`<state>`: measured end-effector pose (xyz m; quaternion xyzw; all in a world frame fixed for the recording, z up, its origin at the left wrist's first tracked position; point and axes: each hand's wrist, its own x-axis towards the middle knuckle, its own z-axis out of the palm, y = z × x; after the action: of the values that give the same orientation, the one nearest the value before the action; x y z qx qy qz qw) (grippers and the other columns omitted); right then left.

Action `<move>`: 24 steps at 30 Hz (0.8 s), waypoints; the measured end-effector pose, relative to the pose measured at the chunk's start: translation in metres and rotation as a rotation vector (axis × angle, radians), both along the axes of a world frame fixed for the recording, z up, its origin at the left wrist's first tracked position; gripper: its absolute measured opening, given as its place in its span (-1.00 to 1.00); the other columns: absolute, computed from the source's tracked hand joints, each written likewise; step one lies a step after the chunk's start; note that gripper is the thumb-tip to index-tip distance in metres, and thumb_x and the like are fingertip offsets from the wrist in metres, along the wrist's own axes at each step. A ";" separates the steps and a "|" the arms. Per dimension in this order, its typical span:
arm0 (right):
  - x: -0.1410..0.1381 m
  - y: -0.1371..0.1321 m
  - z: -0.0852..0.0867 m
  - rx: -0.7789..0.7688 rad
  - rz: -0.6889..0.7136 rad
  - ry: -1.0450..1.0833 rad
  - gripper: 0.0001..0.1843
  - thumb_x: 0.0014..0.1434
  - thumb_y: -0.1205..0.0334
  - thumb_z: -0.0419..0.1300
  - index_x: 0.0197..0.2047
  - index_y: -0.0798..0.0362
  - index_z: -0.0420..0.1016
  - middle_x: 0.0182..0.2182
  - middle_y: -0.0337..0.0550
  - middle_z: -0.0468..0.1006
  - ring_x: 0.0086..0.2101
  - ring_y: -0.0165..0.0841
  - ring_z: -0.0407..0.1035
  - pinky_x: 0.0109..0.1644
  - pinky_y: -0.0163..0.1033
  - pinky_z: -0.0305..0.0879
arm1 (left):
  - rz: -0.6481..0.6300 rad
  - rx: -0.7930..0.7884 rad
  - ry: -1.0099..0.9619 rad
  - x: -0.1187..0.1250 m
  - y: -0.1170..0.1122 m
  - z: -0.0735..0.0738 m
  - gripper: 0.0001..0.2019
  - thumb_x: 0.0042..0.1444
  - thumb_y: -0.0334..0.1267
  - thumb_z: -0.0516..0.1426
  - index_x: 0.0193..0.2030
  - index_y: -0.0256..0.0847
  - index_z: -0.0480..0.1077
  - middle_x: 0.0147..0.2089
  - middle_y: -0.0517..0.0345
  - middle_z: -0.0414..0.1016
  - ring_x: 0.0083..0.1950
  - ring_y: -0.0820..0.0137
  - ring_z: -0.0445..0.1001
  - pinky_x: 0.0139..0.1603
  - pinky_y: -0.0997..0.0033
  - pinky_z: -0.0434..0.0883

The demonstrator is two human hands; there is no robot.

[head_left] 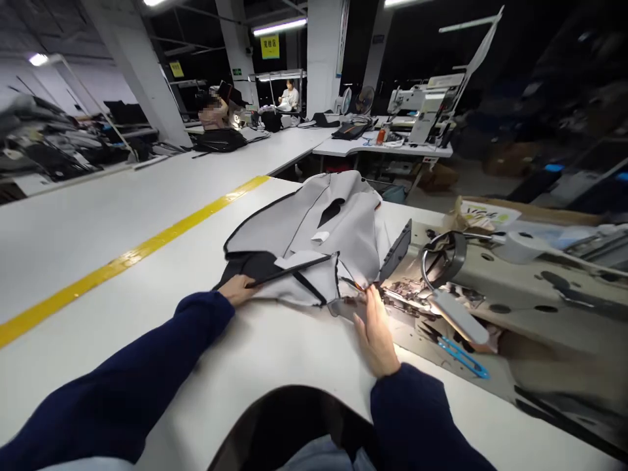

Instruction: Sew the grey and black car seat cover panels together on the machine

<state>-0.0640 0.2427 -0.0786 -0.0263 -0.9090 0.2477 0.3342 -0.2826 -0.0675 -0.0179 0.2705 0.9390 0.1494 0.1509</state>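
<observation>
Grey fabric piece (314, 229), black-edged and limp: my left hand (239, 288) pinches its hem, my right hand (377, 330) lies flat, fingers open, on it.

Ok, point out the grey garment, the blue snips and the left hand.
grey garment (338, 226), head view, on its flat grey panel.
blue snips (464, 358), head view, mid-handle.
left hand (239, 288), head view, back of the hand at the garment's edge.
</observation>
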 end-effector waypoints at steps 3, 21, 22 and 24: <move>-0.031 -0.018 0.002 -0.081 -0.047 -0.134 -0.51 0.33 0.11 -0.12 0.19 0.23 0.25 0.16 0.22 0.29 0.17 -0.06 0.16 0.20 0.11 0.15 | 0.171 0.177 -0.280 0.039 -0.040 0.004 -0.50 0.01 0.16 0.07 -0.64 -0.20 0.07 -0.65 0.25 0.04 -0.57 0.46 0.11 -0.49 0.45 0.08; -0.087 -0.076 0.023 -0.304 0.040 -0.631 -0.35 0.33 -0.13 -0.19 -0.46 0.07 0.54 -0.41 0.01 0.56 -0.29 -0.20 0.44 -0.24 -0.21 0.22 | 1.119 0.492 -0.465 0.185 -0.140 0.021 -0.28 -0.28 0.13 0.35 -0.01 -0.31 0.42 -0.10 -0.12 0.53 0.03 0.04 0.47 -0.01 0.21 0.50; -0.089 -0.084 0.023 -0.309 0.072 -0.620 -0.35 0.34 -0.12 -0.19 -0.46 0.07 0.53 -0.42 0.00 0.56 -0.29 -0.21 0.45 -0.24 -0.21 0.23 | 1.156 0.515 -0.468 0.208 -0.140 0.027 -0.28 -0.27 0.14 0.34 0.02 -0.25 0.41 -0.07 -0.10 0.52 0.03 0.04 0.47 -0.04 0.18 0.51; -0.094 -0.102 0.027 -0.332 0.138 -0.584 -0.39 0.36 -0.05 -0.17 -0.45 0.07 0.53 -0.42 -0.02 0.57 -0.30 -0.25 0.46 -0.24 -0.23 0.27 | 1.168 0.570 -0.496 0.251 -0.139 0.040 -0.33 -0.20 0.16 0.31 0.05 -0.11 0.41 0.00 -0.02 0.49 0.05 0.05 0.45 -0.10 0.12 0.52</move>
<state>-0.1583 0.1410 -0.0520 -0.0886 -0.9133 0.3961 0.0334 -0.0315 -0.2060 0.0225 -0.2921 0.7926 0.5043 0.1791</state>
